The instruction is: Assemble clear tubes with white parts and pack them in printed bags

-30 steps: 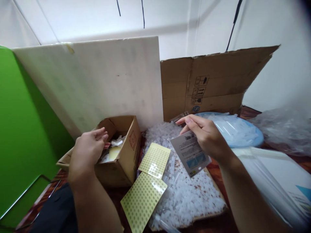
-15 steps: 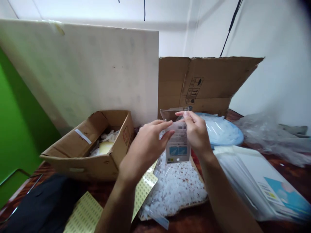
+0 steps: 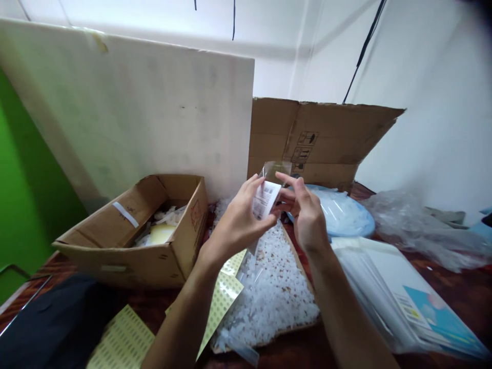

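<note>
My left hand point(image 3: 239, 218) is closed on a printed white card point(image 3: 265, 197) in a clear plastic bag, thumb on the near side and fingers at the left edge. The bag's clear flap point(image 3: 280, 168) sticks up above the card. At the card's right edge is my right hand point(image 3: 308, 215), its lower fingers curled against the packet and its index finger stretched to the flap. Below both hands lies a cardboard tray heaped with small whitish plastic pieces point(image 3: 269, 302). A yellow sheet of small round stickers point(image 3: 220, 302) overlaps its left side.
An open cardboard box point(image 3: 142, 264) with scraps stands left. Another sticker sheet point(image 3: 121, 341) and dark cloth point(image 3: 57, 318) lie in front. To the right are a blue basin point(image 3: 369, 225) of clear plastic pieces, a stack of printed packets point(image 3: 434, 312) and crumpled plastic point(image 3: 407, 215).
The packet has turned and tilted between my hands, so less of its printed face shows. My right hand has shifted lower, and its index finger now reaches to the flap.
</note>
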Available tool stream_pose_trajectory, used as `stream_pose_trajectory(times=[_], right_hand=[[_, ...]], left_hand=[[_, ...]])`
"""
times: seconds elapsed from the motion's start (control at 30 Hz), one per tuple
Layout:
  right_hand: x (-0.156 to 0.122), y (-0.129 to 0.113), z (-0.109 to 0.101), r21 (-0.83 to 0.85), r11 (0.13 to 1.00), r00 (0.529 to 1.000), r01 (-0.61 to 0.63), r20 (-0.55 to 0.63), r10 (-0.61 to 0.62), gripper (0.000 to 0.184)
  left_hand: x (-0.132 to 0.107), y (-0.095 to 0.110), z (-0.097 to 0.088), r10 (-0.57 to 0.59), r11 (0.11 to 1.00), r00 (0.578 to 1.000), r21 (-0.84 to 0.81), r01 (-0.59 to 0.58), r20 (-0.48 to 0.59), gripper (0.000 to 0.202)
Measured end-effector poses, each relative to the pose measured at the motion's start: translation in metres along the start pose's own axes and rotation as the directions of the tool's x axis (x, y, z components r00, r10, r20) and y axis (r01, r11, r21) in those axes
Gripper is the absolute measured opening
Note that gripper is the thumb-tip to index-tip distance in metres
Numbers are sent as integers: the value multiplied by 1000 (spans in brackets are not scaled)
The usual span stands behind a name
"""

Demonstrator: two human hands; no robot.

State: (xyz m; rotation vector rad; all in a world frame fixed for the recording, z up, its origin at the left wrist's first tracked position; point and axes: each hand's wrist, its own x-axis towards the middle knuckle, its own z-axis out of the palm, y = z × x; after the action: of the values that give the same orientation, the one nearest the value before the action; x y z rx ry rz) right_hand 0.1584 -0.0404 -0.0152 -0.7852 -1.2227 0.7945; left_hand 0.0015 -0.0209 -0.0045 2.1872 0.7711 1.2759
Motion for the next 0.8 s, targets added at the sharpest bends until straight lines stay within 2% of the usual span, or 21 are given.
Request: stream_pose_trajectory(times=[0.1, 0.17, 0.27, 0.37, 0.47, 0.57, 0.7, 0.8], right_hand=[[2, -2, -1, -6, 999, 997, 53, -54, -53, 37], [5, -1, -3, -5, 999, 993, 53, -107, -53, 31], [8, -1, -6, 23, 1000, 993, 12, -121, -10, 35], [9, -1, -7, 25, 999, 997, -19, -78, 21, 36], [9, -1, -10, -8, 1000, 996, 21, -82, -22, 32], [9, 0, -15, -11, 998, 993, 57, -108, -57, 29], [10, 0, -19, -25, 996, 990, 82, -110, -84, 31], [10, -1, -20, -69, 993, 987, 98, -122, -106, 33]], left_hand=[[4, -2, -6, -50, 951, 998, -304, 60, 40, 55], [6, -2, -8, -87, 892, 994, -440, 106, 64, 45], [7, -3, -6, -165, 810, 985, -563, 164, 48, 33], [8, -6, -2, -229, 748, 973, -633, 200, 36, 37], [10, -11, 1, -224, 786, 973, -601, 144, -60, 39], [11, -16, 1, -182, 882, 967, -464, 80, -179, 38], [11, -21, 3, -89, 981, 912, -192, 12, -400, 24], [11, -21, 7, -69, 982, 896, -186, -16, -439, 16]])
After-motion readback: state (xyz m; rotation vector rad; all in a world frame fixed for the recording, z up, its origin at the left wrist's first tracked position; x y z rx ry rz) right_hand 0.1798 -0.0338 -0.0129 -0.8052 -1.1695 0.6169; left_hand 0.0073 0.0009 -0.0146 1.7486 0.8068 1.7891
